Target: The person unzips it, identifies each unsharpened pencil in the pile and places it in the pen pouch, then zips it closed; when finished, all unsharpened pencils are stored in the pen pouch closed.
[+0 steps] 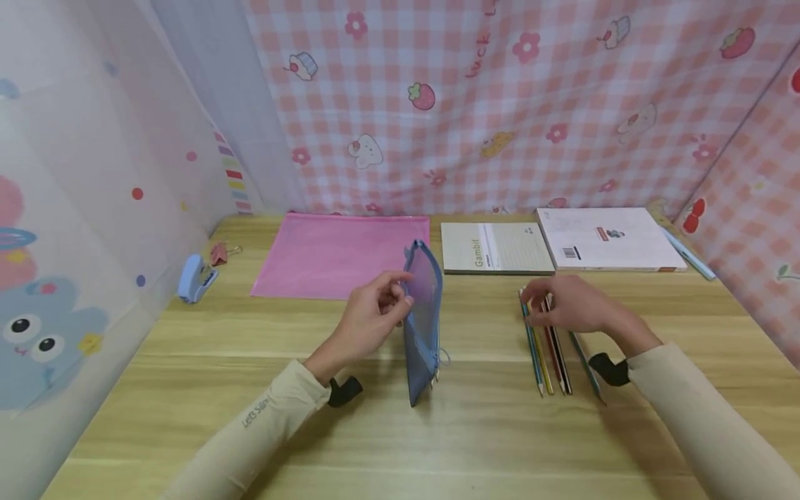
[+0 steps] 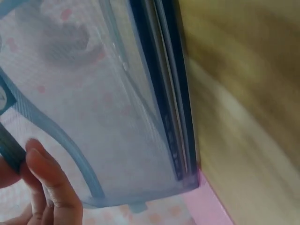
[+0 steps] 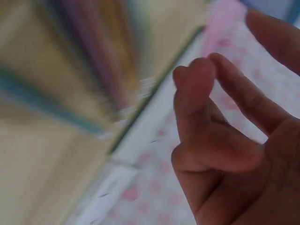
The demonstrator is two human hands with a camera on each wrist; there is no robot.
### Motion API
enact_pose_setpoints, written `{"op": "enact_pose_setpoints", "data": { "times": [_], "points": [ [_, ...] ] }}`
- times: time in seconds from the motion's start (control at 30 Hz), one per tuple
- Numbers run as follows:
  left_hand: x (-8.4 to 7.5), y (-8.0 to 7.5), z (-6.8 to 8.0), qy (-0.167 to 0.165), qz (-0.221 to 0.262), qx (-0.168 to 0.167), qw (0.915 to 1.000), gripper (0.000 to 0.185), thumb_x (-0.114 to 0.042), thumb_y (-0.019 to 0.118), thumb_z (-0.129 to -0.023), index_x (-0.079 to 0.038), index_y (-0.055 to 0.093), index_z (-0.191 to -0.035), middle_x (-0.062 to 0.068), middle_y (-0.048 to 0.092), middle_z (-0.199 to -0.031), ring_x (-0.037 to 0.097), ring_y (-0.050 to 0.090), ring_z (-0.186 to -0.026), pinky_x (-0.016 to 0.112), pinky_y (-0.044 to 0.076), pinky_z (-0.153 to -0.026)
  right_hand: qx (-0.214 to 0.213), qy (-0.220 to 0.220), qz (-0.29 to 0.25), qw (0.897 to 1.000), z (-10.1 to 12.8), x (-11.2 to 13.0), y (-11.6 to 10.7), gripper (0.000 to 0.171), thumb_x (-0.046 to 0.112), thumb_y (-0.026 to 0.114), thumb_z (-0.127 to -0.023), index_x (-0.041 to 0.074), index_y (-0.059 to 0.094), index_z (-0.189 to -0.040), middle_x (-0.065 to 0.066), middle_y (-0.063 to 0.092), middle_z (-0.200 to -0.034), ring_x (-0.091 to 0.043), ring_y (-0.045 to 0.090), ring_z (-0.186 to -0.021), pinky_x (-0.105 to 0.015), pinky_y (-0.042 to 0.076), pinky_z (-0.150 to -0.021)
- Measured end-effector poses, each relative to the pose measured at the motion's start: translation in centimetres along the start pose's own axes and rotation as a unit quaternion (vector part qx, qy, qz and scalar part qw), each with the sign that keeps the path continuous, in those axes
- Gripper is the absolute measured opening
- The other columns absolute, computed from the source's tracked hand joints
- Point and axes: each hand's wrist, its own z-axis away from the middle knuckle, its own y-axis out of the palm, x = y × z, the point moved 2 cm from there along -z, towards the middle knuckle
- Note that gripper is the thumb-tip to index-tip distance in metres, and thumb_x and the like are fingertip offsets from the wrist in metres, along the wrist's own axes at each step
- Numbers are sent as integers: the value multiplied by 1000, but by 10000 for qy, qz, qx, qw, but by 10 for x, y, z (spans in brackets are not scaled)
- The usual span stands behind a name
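A blue mesh zip pouch (image 1: 420,340) stands on edge on the table, its mouth toward me. My left hand (image 1: 375,309) pinches its upper edge between thumb and fingers. Through the mesh in the left wrist view, long dark strips (image 2: 164,93) show along the pouch's bottom; I cannot tell what they are. My right hand (image 1: 571,305) hovers over several pencils (image 1: 551,361) lying side by side, partly hiding their far ends. In the right wrist view its fingers (image 3: 192,93) bend loosely with nothing between them. One dark green pencil (image 1: 586,364) lies apart, to the right.
Behind the pouch lies a pink zip folder (image 1: 344,257). A notebook (image 1: 496,250), a white book (image 1: 612,239) and a light blue pen-like item (image 1: 690,255) lie back right. A blue stapler (image 1: 196,279) and a pink binder clip (image 1: 220,253) sit far left. Curtains border the table.
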Motion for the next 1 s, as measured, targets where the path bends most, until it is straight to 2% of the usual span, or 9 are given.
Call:
{"op": "enact_pose_setpoints", "data": {
  "times": [0.07, 0.17, 0.33, 0.43, 0.53, 0.67, 0.83, 1.0],
  "points": [
    [0, -1, -1, 48, 6, 125, 9999, 36, -6, 59, -98, -1, 56, -134, 12, 61, -90, 28, 63, -70, 33, 57, -61, 177, 32, 92, 9998, 7, -15, 6, 24, 18, 75, -89, 4, 70, -107, -4, 70, -87, -10, 58, -73, -28, 46, -64],
    [-1, -5, -3, 37, 8, 156, 9999, 36, -5, 61, -97, -4, 58, -133, 11, 61, -89, 35, 65, -72, 42, 59, -63, 114, 133, 84, 9998, 15, -32, 12, 15, 14, 76, -87, 6, 70, -98, 0, 67, -78, -9, 55, -69, -26, 44, -62],
    [-2, -16, 0, 46, -136, 38, 9999, 34, -5, 60, -97, -7, 61, -131, 11, 63, -87, 40, 67, -73, 40, 60, -61, -154, 102, 3, 9998, 22, -41, 19, 9, 8, 77, -85, 9, 70, -91, 2, 64, -74, -7, 52, -66, -23, 43, -59],
    [-2, -24, 3, 39, -267, -88, 9996, 30, -5, 58, -97, -7, 64, -126, 10, 62, -86, 36, 67, -70, 35, 58, -58, -173, -2, -121, 9998, 22, -39, 24, 9, 9, 76, -85, 12, 70, -91, 4, 63, -75, -6, 51, -67, -22, 43, -59],
    [-3, -30, 6, 85, -493, -169, 9986, 26, -6, 58, -96, -8, 66, -121, 8, 62, -84, 25, 64, -64, 30, 55, -55, -105, -130, -157, 9997, 19, -35, 30, 9, 10, 76, -85, 12, 69, -90, 4, 63, -76, -5, 53, -68, -23, 44, -61],
    [-5, -34, 9, 224, -923, -144, 9954, 22, -5, 60, -95, -6, 68, -116, 7, 63, -80, 12, 58, -58, 24, 49, -52, 81, -78, -69, 9999, 14, -32, 35, 9, 10, 76, -84, 12, 68, -89, 4, 65, -74, -6, 55, -67, -24, 45, -62],
    [-5, -35, 11, 168, -1241, -97, 9921, 20, -5, 63, -93, -4, 69, -113, 7, 65, -78, 10, 56, -59, 22, 49, -55, 226, 198, 31, 9995, 9, -28, 38, 10, 10, 76, -85, 13, 68, -89, 1, 67, -77, -10, 57, -70, -27, 47, -64],
    [-1, -28, 12, 182, -1393, -27, 9901, 19, -5, 64, -93, -3, 70, -111, 6, 66, -77, 9, 55, -60, 20, 47, -56, -11, 287, 364, 9989, 3, -19, 39, 10, 9, 78, -80, 12, 69, -83, -3, 69, -82, -11, 58, -70, -28, 47, -63]
  ]
}}
